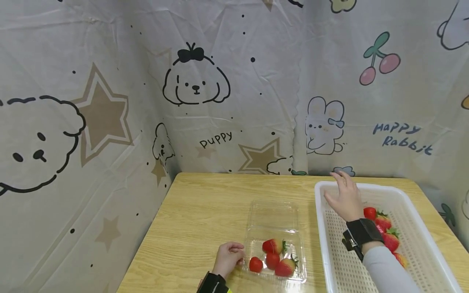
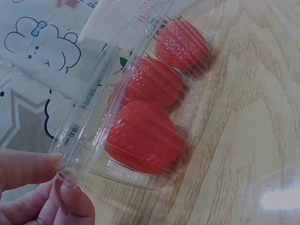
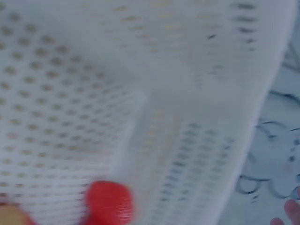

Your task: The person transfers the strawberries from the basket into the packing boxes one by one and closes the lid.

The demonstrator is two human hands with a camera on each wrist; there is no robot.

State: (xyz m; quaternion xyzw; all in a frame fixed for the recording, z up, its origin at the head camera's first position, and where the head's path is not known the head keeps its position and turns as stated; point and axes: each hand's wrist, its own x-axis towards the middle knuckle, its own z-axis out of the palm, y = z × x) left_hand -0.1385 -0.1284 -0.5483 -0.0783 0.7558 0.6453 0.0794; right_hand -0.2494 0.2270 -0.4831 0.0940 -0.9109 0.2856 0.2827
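My left hand point(image 1: 228, 258) pinches the left rim of a clear plastic clamshell box point(image 1: 248, 244) between thumb and fingers. Inside the box's base lie several strawberries point(image 1: 286, 267), some with green leaves. Its lid point(image 1: 272, 213) is folded back, away from me. The left wrist view shows the thumb point(image 2: 33, 168) on the box edge, beside three red berries point(image 2: 143, 136). Over the far left part of a white perforated basket point(image 1: 319, 228) hovers my right hand point(image 1: 346, 199), fingers spread and holding nothing. Several more strawberries point(image 1: 391, 241) lie in the basket, partly hidden by my right forearm.
Both containers stand on a wood-grain table point(image 1: 183, 228), the basket to the right of the box. A cloth printed with cartoon animals point(image 1: 220, 81) hangs along the table's back and left side. The basket's side wall point(image 3: 183, 154) fills much of the right wrist view.
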